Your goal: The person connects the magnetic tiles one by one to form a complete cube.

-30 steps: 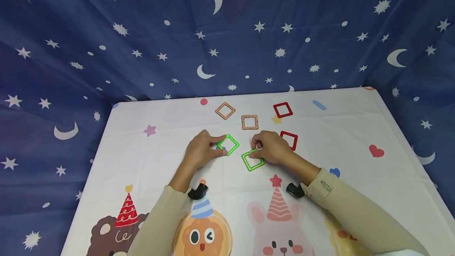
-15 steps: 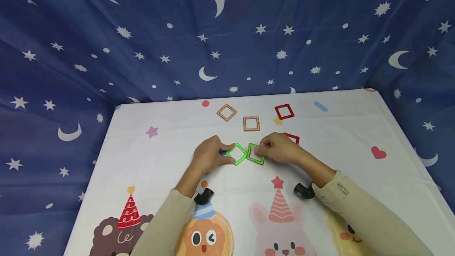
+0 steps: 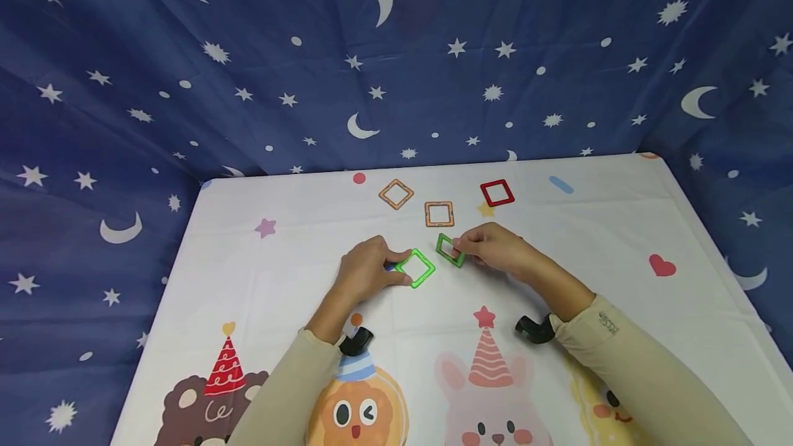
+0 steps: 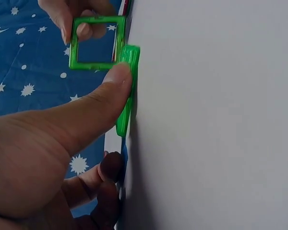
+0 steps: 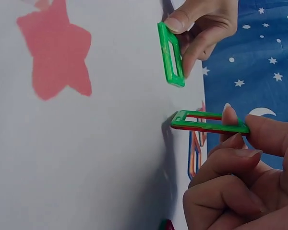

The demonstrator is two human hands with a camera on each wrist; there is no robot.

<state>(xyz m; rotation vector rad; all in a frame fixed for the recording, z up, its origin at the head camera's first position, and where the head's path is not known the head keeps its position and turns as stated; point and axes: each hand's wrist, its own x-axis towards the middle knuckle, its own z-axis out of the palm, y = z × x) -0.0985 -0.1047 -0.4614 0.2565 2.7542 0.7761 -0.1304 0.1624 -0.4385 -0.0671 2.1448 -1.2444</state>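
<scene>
Two square magnetic tiles with hollow centres, both green, are in the hands. In the head view the left hand [image 3: 372, 268] pinches one green tile [image 3: 425, 259] at opposite corners, thumb and finger spread across it. That green tile [image 4: 130, 53] appears edge-on, close to the tabletop, in the left wrist view. To its right, the right hand [image 3: 498, 250] pinches the other green tile [image 3: 449, 259] by one side, tilted up with a gap between the tiles. In the right wrist view a red line runs along this second green tile's [image 5: 209, 127] edge.
Two orange square tiles, one turned as a diamond [image 3: 405, 186] and one orange tile set straight [image 3: 440, 225], lie behind the hands. A red tile [image 3: 502, 204] lies at the back right. Only a speck of another red piece [image 3: 520, 237] shows past the right hand. A patterned cloth [image 3: 297, 391] covers the table.
The left hand has slid its green tile right. The right hand brought its tile beside it, the two meeting half a second ago, then drew it back and tilted it up.
</scene>
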